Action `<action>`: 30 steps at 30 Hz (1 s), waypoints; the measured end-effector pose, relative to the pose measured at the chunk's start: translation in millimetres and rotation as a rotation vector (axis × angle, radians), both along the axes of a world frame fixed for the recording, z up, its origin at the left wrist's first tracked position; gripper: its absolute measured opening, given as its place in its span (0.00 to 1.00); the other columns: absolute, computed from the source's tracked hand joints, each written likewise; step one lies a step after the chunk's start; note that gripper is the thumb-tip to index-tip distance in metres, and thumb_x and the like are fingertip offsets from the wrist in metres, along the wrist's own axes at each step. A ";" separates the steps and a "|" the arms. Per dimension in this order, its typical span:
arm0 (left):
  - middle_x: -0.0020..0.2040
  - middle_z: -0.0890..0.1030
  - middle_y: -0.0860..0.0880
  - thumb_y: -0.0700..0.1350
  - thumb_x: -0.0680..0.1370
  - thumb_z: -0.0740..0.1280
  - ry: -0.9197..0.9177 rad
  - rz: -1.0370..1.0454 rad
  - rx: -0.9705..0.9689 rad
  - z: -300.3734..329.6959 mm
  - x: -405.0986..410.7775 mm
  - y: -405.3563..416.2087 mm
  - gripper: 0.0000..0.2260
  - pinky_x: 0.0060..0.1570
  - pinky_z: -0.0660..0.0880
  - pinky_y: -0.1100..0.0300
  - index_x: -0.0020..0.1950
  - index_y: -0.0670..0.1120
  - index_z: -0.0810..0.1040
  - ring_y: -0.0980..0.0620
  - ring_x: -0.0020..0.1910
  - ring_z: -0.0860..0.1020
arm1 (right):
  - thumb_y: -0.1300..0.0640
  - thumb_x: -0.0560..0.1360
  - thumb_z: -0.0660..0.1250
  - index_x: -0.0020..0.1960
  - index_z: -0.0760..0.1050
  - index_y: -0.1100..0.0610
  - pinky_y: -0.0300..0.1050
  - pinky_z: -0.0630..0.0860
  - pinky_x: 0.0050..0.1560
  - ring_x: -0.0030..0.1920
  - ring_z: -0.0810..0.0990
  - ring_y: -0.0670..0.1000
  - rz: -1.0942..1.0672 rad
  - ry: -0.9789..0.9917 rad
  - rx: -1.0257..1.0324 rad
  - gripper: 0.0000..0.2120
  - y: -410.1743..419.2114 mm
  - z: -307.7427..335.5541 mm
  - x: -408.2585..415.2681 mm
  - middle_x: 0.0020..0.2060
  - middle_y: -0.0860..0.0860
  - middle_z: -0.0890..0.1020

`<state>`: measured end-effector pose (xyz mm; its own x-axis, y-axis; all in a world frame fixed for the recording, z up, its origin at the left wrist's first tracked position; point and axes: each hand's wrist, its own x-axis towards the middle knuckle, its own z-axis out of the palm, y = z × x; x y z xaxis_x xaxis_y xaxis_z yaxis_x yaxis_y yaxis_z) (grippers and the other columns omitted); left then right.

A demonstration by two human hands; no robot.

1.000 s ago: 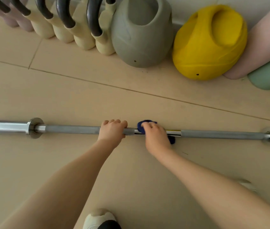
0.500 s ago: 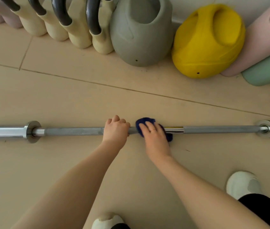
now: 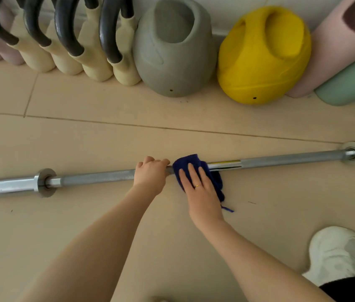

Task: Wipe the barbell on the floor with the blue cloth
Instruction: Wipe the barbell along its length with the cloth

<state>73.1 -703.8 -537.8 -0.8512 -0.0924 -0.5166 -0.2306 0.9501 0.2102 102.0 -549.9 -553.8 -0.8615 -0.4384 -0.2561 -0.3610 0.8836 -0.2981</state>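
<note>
No writing or labels can be read on anything. The bar (image 3: 98, 178) lies flat on the tan floor (image 3: 85, 138), running from the left edge up to the right edge. The L hand (image 3: 150, 173) has its fingers curled round the bar near the middle. Just beside it, the R hand (image 3: 200, 188) lies with straight fingers flat on the blue cloth (image 3: 188, 162), pressing it on the bar; it has a gold ring. The cloth drapes over the bar & its tail touches the floor. Bare floor lies on both sides of the bar. Far side: weights by the wall, incl. a grey one (image 3: 172, 51) & a yellow one (image 3: 263, 55), well apart from the bar. A white shoe (image 3: 335, 253) is near the bottom right.
</note>
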 end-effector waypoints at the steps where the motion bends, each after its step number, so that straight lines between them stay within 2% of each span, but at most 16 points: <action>1: 0.62 0.75 0.49 0.39 0.79 0.57 0.050 0.018 0.010 -0.3 0.9 1.6 0.17 0.59 0.64 0.56 0.68 0.50 0.68 0.47 0.64 0.67 | 0.70 0.68 0.69 0.74 0.58 0.55 0.56 0.64 0.70 0.73 0.61 0.61 0.053 -0.010 -0.010 0.39 -5.3 -1.7 0.8 0.74 0.56 0.61; 3: 0.66 0.73 0.51 0.37 0.78 0.58 0.173 0.035 0.027 -4.3 5.6 6.1 0.20 0.61 0.63 0.56 0.69 0.49 0.68 0.48 0.66 0.66 | 0.68 0.58 0.77 0.70 0.67 0.55 0.56 0.70 0.63 0.67 0.71 0.61 0.106 0.058 0.048 0.42 0.7 -7.8 -10.4 0.69 0.57 0.71; 4: 0.67 0.72 0.51 0.37 0.78 0.58 0.212 0.039 0.032 -6.8 7.2 8.1 0.20 0.62 0.62 0.56 0.70 0.49 0.68 0.47 0.67 0.66 | 0.67 0.56 0.78 0.69 0.69 0.55 0.57 0.71 0.62 0.65 0.73 0.61 0.083 0.102 0.073 0.43 8.2 -9.8 -20.8 0.67 0.57 0.73; 6: 0.66 0.73 0.49 0.40 0.78 0.63 0.229 0.038 0.018 -9.1 8.1 11.7 0.20 0.62 0.64 0.53 0.70 0.47 0.69 0.45 0.66 0.68 | 0.66 0.60 0.77 0.69 0.68 0.56 0.57 0.70 0.63 0.66 0.73 0.62 -0.018 0.166 0.097 0.40 27.2 -10.8 -39.6 0.68 0.58 0.72; 8: 0.57 0.80 0.47 0.41 0.71 0.73 0.302 -0.002 -0.023 -12.3 7.7 15.5 0.20 0.55 0.71 0.50 0.62 0.44 0.77 0.43 0.58 0.76 | 0.67 0.65 0.73 0.72 0.63 0.57 0.56 0.66 0.67 0.70 0.67 0.62 -0.157 0.136 0.094 0.38 36.9 -9.8 -48.3 0.71 0.59 0.67; 10: 0.46 0.83 0.46 0.41 0.62 0.80 0.342 -0.014 -0.076 -16.8 4.0 18.3 0.19 0.45 0.75 0.51 0.52 0.44 0.81 0.42 0.46 0.81 | 0.66 0.66 0.74 0.74 0.60 0.57 0.54 0.65 0.68 0.72 0.64 0.61 -0.176 0.083 0.093 0.40 30.6 -10.7 -43.6 0.73 0.58 0.63; 13: 0.39 0.81 0.47 0.40 0.60 0.80 0.339 0.012 -0.100 -17.0 -5.7 20.7 0.16 0.41 0.75 0.52 0.45 0.43 0.81 0.43 0.40 0.80 | 0.66 0.58 0.78 0.70 0.66 0.58 0.53 0.72 0.62 0.68 0.70 0.60 0.028 0.092 0.070 0.44 20.0 -9.1 -36.6 0.70 0.58 0.69; 15: 0.34 0.79 0.49 0.37 0.54 0.81 0.364 -0.011 -0.146 -19.3 -9.9 19.5 0.18 0.36 0.74 0.56 0.39 0.45 0.80 0.45 0.34 0.79 | 0.66 0.62 0.76 0.73 0.62 0.56 0.53 0.66 0.67 0.71 0.66 0.60 0.130 0.075 0.073 0.43 28.7 -8.0 -48.5 0.72 0.57 0.65; 18: 0.32 0.77 0.50 0.35 0.51 0.81 0.404 -0.033 -0.173 -26.8 -11.0 15.7 0.19 0.33 0.73 0.58 0.37 0.46 0.80 0.46 0.31 0.77 | 0.68 0.66 0.71 0.70 0.66 0.58 0.57 0.66 0.66 0.68 0.70 0.62 -0.058 0.219 0.162 0.35 58.7 -10.9 -71.1 0.69 0.59 0.69; 20: 0.32 0.78 0.50 0.34 0.52 0.80 0.414 -0.033 -0.169 -30.1 -10.7 16.0 0.19 0.33 0.72 0.58 0.38 0.46 0.80 0.46 0.31 0.77 | 0.71 0.68 0.68 0.71 0.64 0.59 0.58 0.63 0.68 0.69 0.68 0.63 -0.232 0.237 0.197 0.33 75.6 -17.3 -75.1 0.70 0.60 0.68; 22: 0.32 0.78 0.50 0.34 0.52 0.80 0.415 -0.032 -0.188 -31.2 -9.0 17.7 0.19 0.33 0.73 0.58 0.39 0.45 0.80 0.46 0.31 0.77 | 0.72 0.68 0.68 0.71 0.64 0.60 0.58 0.64 0.67 0.69 0.67 0.63 -0.295 0.254 0.152 0.34 74.0 -19.6 -71.9 0.70 0.61 0.67; 24: 0.32 0.78 0.50 0.33 0.52 0.79 0.420 -0.005 -0.190 -32.2 -9.5 19.4 0.19 0.32 0.72 0.58 0.39 0.45 0.80 0.46 0.31 0.77 | 0.73 0.65 0.71 0.70 0.65 0.62 0.57 0.67 0.65 0.68 0.69 0.63 -0.243 0.262 0.107 0.36 56.2 -21.6 -63.8 0.69 0.61 0.69; 27: 0.31 0.77 0.49 0.32 0.52 0.79 0.398 0.034 -0.188 -30.2 -11.8 21.7 0.19 0.31 0.71 0.58 0.37 0.44 0.79 0.45 0.30 0.76 | 0.73 0.61 0.73 0.68 0.68 0.61 0.56 0.70 0.62 0.66 0.72 0.62 -0.002 0.205 0.024 0.37 28.7 -18.1 -49.5 0.68 0.60 0.71; 30: 0.39 0.77 0.46 0.33 0.62 0.76 0.343 0.023 -0.172 -25.2 -13.1 21.9 0.14 0.37 0.65 0.56 0.43 0.43 0.77 0.43 0.38 0.76 | 0.71 0.65 0.66 0.65 0.72 0.59 0.58 0.73 0.60 0.63 0.75 0.62 0.145 0.256 0.044 0.29 39.4 -15.4 -64.5 0.64 0.59 0.76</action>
